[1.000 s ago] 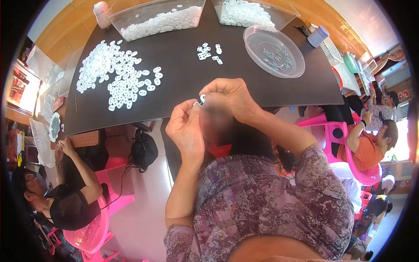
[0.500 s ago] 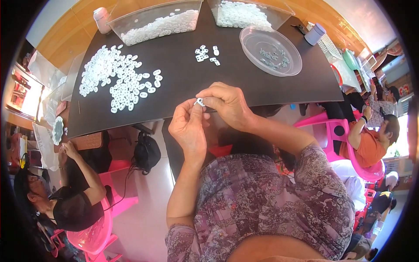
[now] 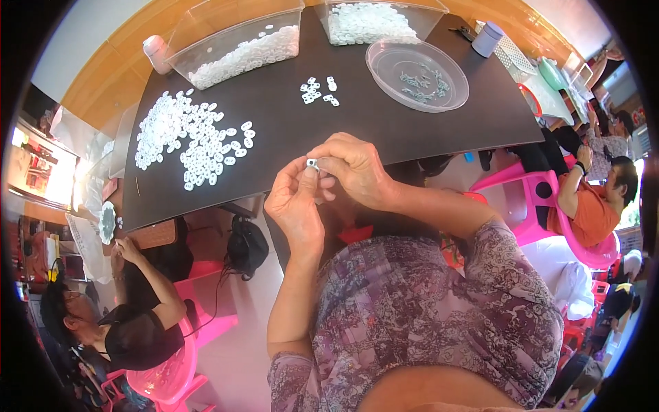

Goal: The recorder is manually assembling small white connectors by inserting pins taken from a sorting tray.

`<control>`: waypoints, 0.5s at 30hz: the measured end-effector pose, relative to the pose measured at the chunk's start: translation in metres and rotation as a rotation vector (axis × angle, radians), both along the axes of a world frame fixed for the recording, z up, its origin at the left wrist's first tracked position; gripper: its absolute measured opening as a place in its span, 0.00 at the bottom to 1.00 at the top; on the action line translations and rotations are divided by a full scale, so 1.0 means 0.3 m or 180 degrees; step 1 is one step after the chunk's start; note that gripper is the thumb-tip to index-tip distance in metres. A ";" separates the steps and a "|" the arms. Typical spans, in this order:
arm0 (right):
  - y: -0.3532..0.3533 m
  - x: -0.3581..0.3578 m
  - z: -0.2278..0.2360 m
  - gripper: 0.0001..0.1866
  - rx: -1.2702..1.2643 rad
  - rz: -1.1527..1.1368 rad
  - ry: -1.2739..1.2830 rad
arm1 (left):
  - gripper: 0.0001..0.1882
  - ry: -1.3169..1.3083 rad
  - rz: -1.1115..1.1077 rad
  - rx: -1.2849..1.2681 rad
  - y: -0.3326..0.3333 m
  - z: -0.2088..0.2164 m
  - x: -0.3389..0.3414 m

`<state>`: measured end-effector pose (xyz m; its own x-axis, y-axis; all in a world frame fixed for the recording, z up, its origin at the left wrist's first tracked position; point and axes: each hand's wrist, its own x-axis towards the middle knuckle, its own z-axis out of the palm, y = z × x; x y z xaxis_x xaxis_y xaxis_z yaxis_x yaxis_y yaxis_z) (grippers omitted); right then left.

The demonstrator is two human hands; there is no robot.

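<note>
My left hand point(image 3: 297, 206) and my right hand point(image 3: 353, 168) meet in front of the table's near edge. Between their pinched fingertips is a small white plastic piece point(image 3: 312, 163) with a dark spot in its face. Both thumbs and forefingers press on it, and part of it is hidden. Beyond my hands lies a small group of white pieces with holes point(image 3: 311, 90) on the table. Off to the left spreads a large heap of similar white oval pieces point(image 3: 206, 147). A round clear dish point(image 3: 439, 65) on the right holds small grey-green parts point(image 3: 415, 82).
Two clear bins, one at the back left point(image 3: 237, 62) and another at the back centre point(image 3: 371, 24), hold many white pieces. A purple-lidded container point(image 3: 487, 39) and a pinkish bottle point(image 3: 157, 53) stand near the corners. People sit on pink chairs point(image 3: 532, 202) at both sides.
My view has turned slightly, shifting the table in the picture. The white piece has been turned between my fingertips and shows a squarer face. Both hands keep their pinch.
</note>
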<state>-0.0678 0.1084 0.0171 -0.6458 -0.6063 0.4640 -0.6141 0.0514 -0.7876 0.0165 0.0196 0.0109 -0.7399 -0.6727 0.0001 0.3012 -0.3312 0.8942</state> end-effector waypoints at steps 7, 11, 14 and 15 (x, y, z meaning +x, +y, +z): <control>0.011 0.008 -0.003 0.09 -0.0032 -0.0107 0.0662 | 0.08 -0.0044 -0.0019 0.0205 0.005 0.007 -0.001; 0.017 0.003 -0.001 0.13 -0.0132 -0.0022 0.0894 | 0.06 -0.0075 -0.0032 0.0317 0.000 0.013 -0.007; 0.015 0.007 -0.006 0.15 -0.0354 -0.0076 0.1153 | 0.05 -0.0155 0.0019 0.0466 0.000 0.024 -0.014; 0.015 0.006 -0.007 0.16 -0.0319 -0.0133 0.1317 | 0.05 -0.0157 0.0021 0.0575 0.000 0.023 -0.018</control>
